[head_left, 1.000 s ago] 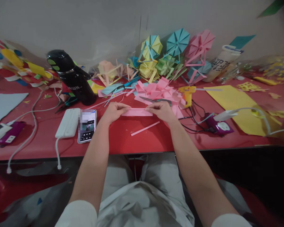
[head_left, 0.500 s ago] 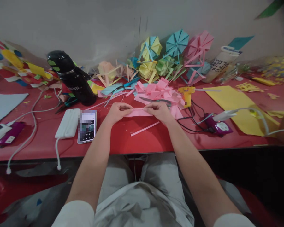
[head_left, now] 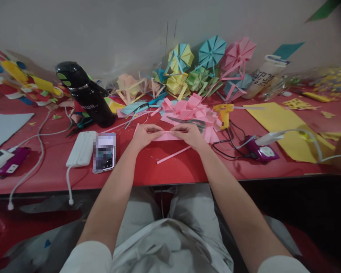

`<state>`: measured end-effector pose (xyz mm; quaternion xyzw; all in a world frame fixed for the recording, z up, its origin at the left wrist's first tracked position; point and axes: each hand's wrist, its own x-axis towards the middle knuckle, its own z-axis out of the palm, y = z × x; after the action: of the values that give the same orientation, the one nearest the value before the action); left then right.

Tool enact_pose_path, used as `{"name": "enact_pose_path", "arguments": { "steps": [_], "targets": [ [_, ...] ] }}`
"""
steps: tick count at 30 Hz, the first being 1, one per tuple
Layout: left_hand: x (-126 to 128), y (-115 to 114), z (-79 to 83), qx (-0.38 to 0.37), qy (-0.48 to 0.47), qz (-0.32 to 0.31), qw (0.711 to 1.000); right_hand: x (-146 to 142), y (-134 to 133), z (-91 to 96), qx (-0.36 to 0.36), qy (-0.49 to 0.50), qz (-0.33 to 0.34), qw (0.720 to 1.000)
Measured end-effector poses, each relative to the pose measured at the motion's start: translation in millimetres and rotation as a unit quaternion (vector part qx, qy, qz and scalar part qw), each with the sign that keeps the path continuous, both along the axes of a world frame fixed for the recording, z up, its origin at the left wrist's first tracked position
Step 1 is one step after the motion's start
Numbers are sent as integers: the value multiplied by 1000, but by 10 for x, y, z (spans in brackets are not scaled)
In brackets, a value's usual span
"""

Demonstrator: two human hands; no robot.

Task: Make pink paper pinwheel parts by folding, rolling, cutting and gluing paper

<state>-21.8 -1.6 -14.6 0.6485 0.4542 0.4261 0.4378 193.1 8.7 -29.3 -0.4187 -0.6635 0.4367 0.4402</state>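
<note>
My left hand (head_left: 143, 135) and my right hand (head_left: 189, 134) both pinch a small pink sheet of paper (head_left: 165, 136) that lies on the red table (head_left: 173, 170). The fingertips press along its upper edge, where the paper is folded over. A loose pink paper strip (head_left: 174, 154) lies just in front of my right hand. Behind the hands sits a heap of folded pink paper (head_left: 189, 108) with scissors (head_left: 187, 121) resting on it.
A phone (head_left: 104, 152) and a white power bank (head_left: 81, 148) lie left of my hands. A black bottle (head_left: 85, 93) stands behind them. A yellow glue gun (head_left: 224, 113), a purple plug block (head_left: 260, 152), yellow paper (head_left: 287, 127) and folded paper fans (head_left: 211, 51) lie to the right and back.
Both hands have drawn slightly closer together on the pink paper, and its upper edge has been folded further over. Nothing else on the table has moved.
</note>
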Motion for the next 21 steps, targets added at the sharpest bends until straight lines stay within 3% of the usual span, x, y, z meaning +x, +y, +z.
{"name": "enact_pose_path", "arguments": {
  "steps": [21],
  "targets": [
    [73, -11, -18, -10, -23, 3, 1000, 11, -12, 14, -11, 2, 5, 1000]
  ]
}}
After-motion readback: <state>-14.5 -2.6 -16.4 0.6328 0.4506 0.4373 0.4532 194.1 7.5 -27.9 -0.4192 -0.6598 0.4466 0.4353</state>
